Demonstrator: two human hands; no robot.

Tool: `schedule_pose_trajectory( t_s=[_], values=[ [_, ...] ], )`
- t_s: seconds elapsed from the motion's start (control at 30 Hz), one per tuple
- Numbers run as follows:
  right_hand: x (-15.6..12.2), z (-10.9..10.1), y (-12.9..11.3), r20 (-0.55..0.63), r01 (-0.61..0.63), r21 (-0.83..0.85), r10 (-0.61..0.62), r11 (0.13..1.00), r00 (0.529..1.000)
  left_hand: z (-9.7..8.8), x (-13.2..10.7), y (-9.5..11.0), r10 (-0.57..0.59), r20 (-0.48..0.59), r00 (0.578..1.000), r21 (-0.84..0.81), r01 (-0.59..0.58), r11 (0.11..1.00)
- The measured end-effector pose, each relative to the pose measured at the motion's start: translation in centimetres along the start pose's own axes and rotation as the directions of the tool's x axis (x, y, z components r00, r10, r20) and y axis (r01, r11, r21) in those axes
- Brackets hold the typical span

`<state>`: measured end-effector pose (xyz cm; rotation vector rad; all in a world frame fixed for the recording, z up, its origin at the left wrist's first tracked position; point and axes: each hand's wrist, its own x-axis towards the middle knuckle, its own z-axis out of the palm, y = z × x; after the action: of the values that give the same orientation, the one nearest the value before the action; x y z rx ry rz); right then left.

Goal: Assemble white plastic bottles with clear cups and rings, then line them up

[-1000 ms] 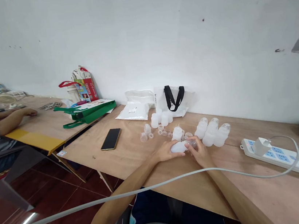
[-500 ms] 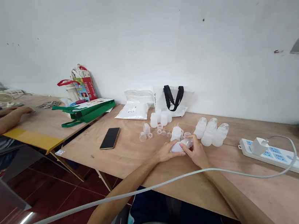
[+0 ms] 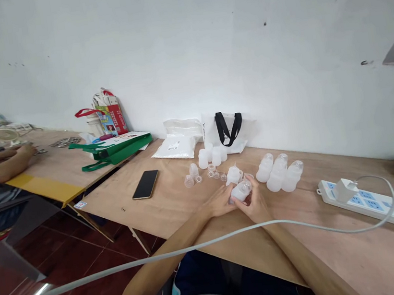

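Both my hands meet over the wooden table (image 3: 176, 208) around one small translucent white bottle (image 3: 241, 191). My left hand (image 3: 220, 201) grips its lower end with curled fingers. My right hand (image 3: 253, 203) wraps the bottle from below and the right, thumb on top near the clear cap. The bottle is tilted, cap end up to the right. Just behind it stands another white bottle (image 3: 233, 175). Three capped bottles (image 3: 279, 173) lie side by side to the right.
Loose clear caps (image 3: 192, 174) and white cups (image 3: 212, 155) lie behind, with plastic bags (image 3: 178, 145) and a black-handled bag (image 3: 229, 128) at the wall. A black phone (image 3: 145, 184) lies left, a power strip (image 3: 366, 202) right. Another person's arms (image 3: 6, 165) rest on the left table.
The bottle went from lying nearly flat in my hands to tilted with its cap end raised. My right hand shifted under it. The other person's hand moved slightly.
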<state>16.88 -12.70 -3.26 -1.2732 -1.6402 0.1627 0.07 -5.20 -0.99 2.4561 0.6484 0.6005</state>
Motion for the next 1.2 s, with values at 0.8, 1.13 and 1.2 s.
schedule_pose_trajectory(
  t_s=[0.8, 1.13, 1.2],
  values=[
    [1.6, -1.4, 2.0, -0.133, -0.136, 0.005, 0.136, 0.991, 0.982, 0.5, 1.9, -4.3, -0.154, -0.409, 0.899, -0.161, 0.095, 0.982],
    [1.8, 0.0, 5.5, 0.147, -0.045, -0.327, 0.098, 0.944, 0.984, 1.0, 4.5, -4.7, -0.177, -0.241, 0.954, -0.140, 0.146, 0.979],
    [1.9, -0.2, 5.5, 0.145, -0.063, -0.279, 0.107, 0.958, 0.984, 1.0, 4.6, -4.6, -0.183, -0.234, 0.955, -0.145, 0.152, 0.978]
  ],
)
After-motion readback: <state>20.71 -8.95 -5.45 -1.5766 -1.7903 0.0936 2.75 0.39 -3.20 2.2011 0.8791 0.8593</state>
